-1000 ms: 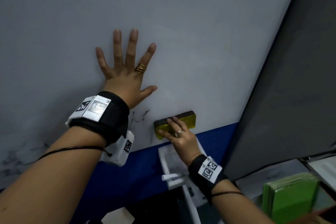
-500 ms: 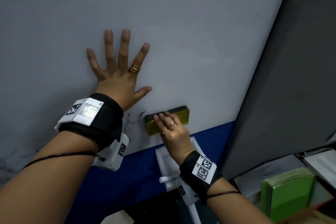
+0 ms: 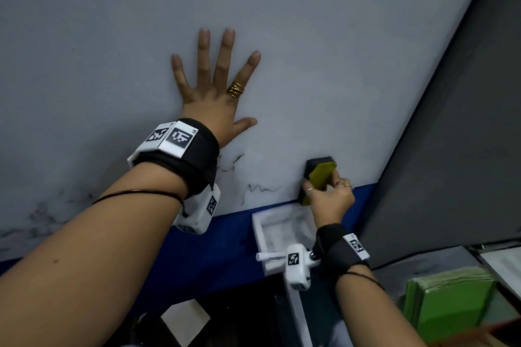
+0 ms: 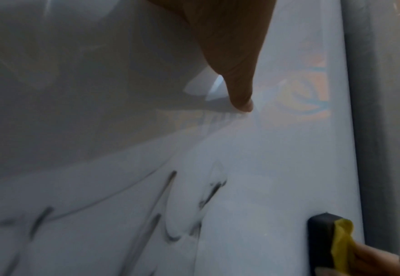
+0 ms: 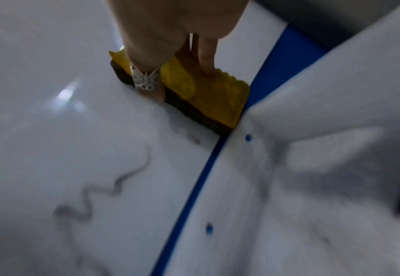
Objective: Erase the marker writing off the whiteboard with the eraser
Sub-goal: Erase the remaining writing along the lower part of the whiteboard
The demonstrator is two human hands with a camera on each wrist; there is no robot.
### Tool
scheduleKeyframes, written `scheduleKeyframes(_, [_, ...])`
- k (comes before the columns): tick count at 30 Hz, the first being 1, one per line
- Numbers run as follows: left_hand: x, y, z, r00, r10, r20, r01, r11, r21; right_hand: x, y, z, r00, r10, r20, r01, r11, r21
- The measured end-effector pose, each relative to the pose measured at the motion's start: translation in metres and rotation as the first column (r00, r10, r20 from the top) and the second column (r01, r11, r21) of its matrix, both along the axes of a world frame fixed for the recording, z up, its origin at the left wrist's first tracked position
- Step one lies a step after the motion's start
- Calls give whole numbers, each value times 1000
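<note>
The whiteboard point(image 3: 310, 36) fills the upper head view, with a blue bottom edge. My left hand point(image 3: 214, 84) presses flat on it, fingers spread. My right hand point(image 3: 328, 194) grips the yellow-backed black eraser point(image 3: 321, 175) against the board near its lower right corner. Black marker squiggles point(image 3: 259, 189) remain left of the eraser, and more smudged strokes point(image 3: 228, 166) sit under my left wrist. The left wrist view shows the strokes point(image 4: 166, 214) and the eraser point(image 4: 321, 240). In the right wrist view the eraser point(image 5: 203, 95) is beside a wavy line point(image 5: 114, 188).
A white tray point(image 3: 270, 231) with a marker point(image 3: 267, 256) hangs below the board's blue edge point(image 3: 225, 239). A dark grey panel point(image 3: 451, 149) borders the board on the right. A green stack point(image 3: 448, 298) lies at the lower right. Faint smears point(image 3: 36, 220) mark the board's lower left.
My right hand has turned the eraser from lying lengthwise to standing on end and carried it right, toward the board's corner, uncovering a wavy line. My left hand stays pressed on the board.
</note>
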State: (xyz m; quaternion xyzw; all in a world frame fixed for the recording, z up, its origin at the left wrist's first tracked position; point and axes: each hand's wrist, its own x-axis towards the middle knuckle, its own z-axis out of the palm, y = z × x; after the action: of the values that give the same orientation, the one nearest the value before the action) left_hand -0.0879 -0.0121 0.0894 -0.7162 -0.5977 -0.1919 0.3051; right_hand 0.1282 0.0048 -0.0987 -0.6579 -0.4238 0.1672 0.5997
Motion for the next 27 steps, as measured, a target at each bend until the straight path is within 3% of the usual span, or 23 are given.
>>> scheduleKeyframes(2, [0,0,0,1000,7,-4,-7,1000,1,14,10,1,980,-70,-184,56,995,-78])
scheduleKeyframes(6, [0,2,-1,1000,14,-10,-14,1000,10,-1,9,7,965,-142,-223,107,981,-161])
scheduleKeyframes(9, [0,3,-1,1000,12,-12,-12,1000,10,-39,-7,18,955,-89,-283,65,994,-93])
scheduleKeyframes(15, [-1,0,2,1000,1,-24,-2,1000,-15,-120,-35,26,969,101,-224,-89,994,62])
scheduleKeyframes(17, [-1,-1,3,1000,-4,-12,4,1000,-25,-125,-40,30,981,152,-122,-147,988,49])
scheduleKeyframes(19, [0,-3,4,1000,3,-3,-3,999,-44,-115,-43,33,967,214,-136,-211,977,39])
scheduleKeyframes(23, [10,-19,13,998,66,-6,-66,993,-100,-68,-50,41,823,241,-515,-303,952,-39])
scheduleKeyframes(25, [21,-35,13,996,91,-2,-90,983,-157,-43,-61,43,743,218,-633,-324,945,-55])
scheduleKeyframes(27, [36,-56,-4,999,28,-35,-35,974,-222,-24,-74,48,668,229,-708,-368,929,-46])
